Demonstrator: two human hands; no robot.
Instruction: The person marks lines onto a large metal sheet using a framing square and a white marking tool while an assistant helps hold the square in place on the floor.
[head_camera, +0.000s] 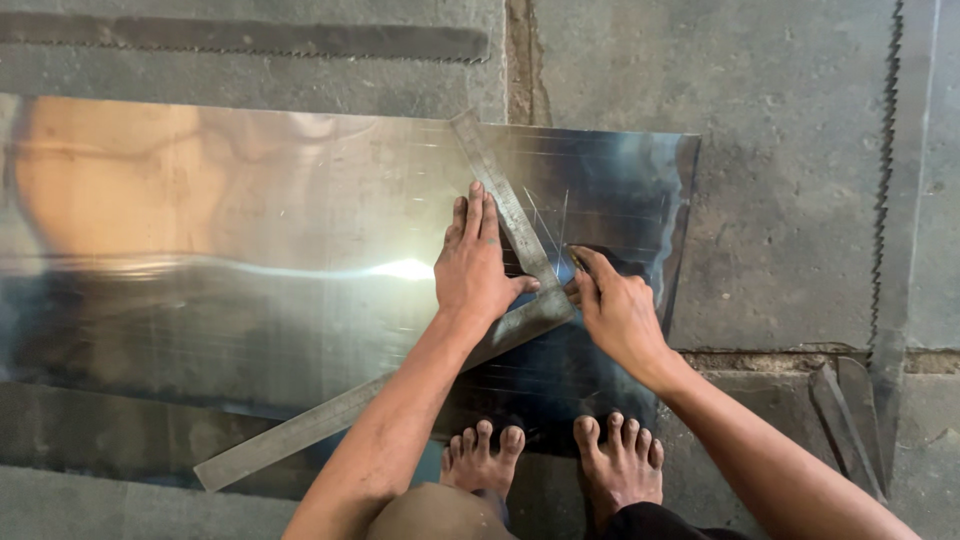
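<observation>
A rough concrete floor (780, 200) carries a shiny metal sheet (250, 260), with saw blades (884, 180) lying alongside. The left hand (472, 270), fingers flat and spread, presses an L-shaped steel square (510, 215) onto the sheet while the right hand (615, 305) pinches a small scriber (578, 262) at its edge: marking out, which calls for a steady square. The square's short arm points away up-left; its long arm runs toward the lower left

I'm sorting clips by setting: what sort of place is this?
Probably a metalworking shop floor. A person squats barefoot on a large shiny sheet of metal laid on rough grey concrete floor, pressing a steel L-shaped square with the left hand; long toothed saw blades lie nearby.
</observation>
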